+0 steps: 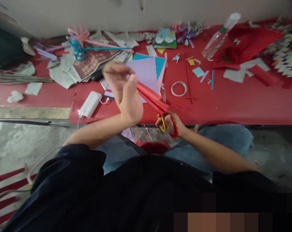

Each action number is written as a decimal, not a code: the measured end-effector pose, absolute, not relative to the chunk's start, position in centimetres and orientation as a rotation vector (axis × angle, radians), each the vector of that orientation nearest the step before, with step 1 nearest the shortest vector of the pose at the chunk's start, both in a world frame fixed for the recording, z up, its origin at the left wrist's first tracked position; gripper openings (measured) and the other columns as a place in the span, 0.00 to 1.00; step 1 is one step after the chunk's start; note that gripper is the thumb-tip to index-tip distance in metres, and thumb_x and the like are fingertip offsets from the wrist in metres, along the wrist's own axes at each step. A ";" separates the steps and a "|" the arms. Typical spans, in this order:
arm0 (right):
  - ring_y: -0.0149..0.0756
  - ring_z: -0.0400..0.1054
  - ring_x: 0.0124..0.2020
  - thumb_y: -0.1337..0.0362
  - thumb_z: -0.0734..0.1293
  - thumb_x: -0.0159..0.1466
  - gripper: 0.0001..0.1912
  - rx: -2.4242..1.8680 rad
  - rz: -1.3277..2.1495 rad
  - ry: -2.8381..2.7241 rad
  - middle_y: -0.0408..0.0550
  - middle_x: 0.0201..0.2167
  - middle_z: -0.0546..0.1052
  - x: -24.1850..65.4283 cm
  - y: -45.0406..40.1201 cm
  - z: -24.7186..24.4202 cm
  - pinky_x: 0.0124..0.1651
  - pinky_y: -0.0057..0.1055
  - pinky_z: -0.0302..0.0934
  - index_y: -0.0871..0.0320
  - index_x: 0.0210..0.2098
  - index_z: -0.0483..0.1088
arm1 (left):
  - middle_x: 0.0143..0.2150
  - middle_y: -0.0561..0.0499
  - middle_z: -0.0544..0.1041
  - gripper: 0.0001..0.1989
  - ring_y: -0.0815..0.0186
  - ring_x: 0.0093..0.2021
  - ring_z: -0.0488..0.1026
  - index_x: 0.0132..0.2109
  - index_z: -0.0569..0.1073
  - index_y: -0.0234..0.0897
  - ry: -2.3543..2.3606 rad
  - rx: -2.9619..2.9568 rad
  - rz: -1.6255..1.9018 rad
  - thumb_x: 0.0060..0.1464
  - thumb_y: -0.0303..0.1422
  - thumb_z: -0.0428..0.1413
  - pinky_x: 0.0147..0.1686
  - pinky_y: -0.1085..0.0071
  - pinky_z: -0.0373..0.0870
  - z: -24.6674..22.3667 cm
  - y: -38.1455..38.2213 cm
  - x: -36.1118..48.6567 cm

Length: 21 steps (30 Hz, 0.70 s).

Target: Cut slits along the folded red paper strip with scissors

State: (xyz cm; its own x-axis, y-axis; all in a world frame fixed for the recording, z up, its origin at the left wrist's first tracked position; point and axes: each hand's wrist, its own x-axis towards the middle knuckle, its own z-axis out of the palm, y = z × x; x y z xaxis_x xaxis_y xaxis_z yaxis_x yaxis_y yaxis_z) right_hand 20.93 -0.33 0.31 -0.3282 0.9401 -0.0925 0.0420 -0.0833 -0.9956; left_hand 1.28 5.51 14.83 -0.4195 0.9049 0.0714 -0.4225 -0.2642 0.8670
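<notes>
My right hand (176,124) is closed around scissors (175,129) with a red and a yellow handle loop; one blade points up toward the table. A folded red paper strip (152,96) runs slantwise from the scissors, its lower end bunched at my right fingers. My left hand (126,91) is raised over the table edge, thumb and fingers pinched together at the strip's upper end. The fingers are slightly blurred and hide that end. Behind them lies a stack of coloured sheets, with a lilac sheet (147,72) on top of a blue one (161,66).
A roll of tape (179,89), thin red sticks (189,80) and paper scraps lie to the right. A clear bottle (217,42) stands farther back. On the left are a white power bank (90,103) with a cable, paper flowers (78,46) and newspaper (95,62).
</notes>
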 end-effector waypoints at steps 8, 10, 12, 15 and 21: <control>0.39 0.76 0.26 0.18 0.62 0.65 0.45 -1.125 1.572 -1.363 0.52 0.33 0.83 21.3 -0.7 0.4 0.30 0.36 0.72 0.56 0.45 0.78 | 0.38 0.48 0.79 0.15 0.64 0.38 0.80 0.41 0.76 0.37 1.136 0.269 0.978 0.64 0.45 0.63 0.40 0.67 0.74 6.0 4.4 -0.7; 0.39 0.76 0.27 0.19 0.62 0.66 0.45 -1.111 1.608 -1.378 0.52 0.34 0.83 21.3 -1.2 0.7 0.30 0.36 0.73 0.56 0.46 0.78 | 0.41 0.45 0.84 0.16 0.62 0.41 0.82 0.42 0.79 0.36 0.971 0.342 0.860 0.61 0.45 0.65 0.45 0.65 0.78 5.5 4.7 -0.8; 0.40 0.78 0.29 0.19 0.63 0.66 0.45 -1.104 1.663 -1.406 0.54 0.37 0.84 21.4 -1.7 1.2 0.31 0.36 0.74 0.56 0.50 0.79 | 0.40 0.46 0.84 0.15 0.64 0.39 0.82 0.42 0.80 0.35 0.913 0.424 0.877 0.59 0.43 0.68 0.45 0.66 0.79 5.4 5.2 -0.8; 0.41 0.80 0.30 0.21 0.66 0.66 0.45 -1.079 1.727 -1.455 0.57 0.44 0.85 21.5 -2.1 2.2 0.30 0.35 0.73 0.57 0.54 0.78 | 0.36 0.49 0.83 0.16 0.69 0.33 0.79 0.43 0.81 0.35 0.993 0.547 0.933 0.54 0.39 0.74 0.35 0.72 0.77 5.3 5.8 -1.2; 0.40 0.76 0.27 0.15 0.64 0.60 0.53 -1.052 1.846 -1.407 0.54 0.39 0.84 21.8 -2.1 3.5 0.26 0.35 0.66 0.55 0.58 0.76 | 0.35 0.51 0.84 0.19 0.70 0.29 0.79 0.42 0.81 0.36 1.049 0.695 1.020 0.51 0.42 0.77 0.27 0.75 0.75 5.1 5.9 -2.5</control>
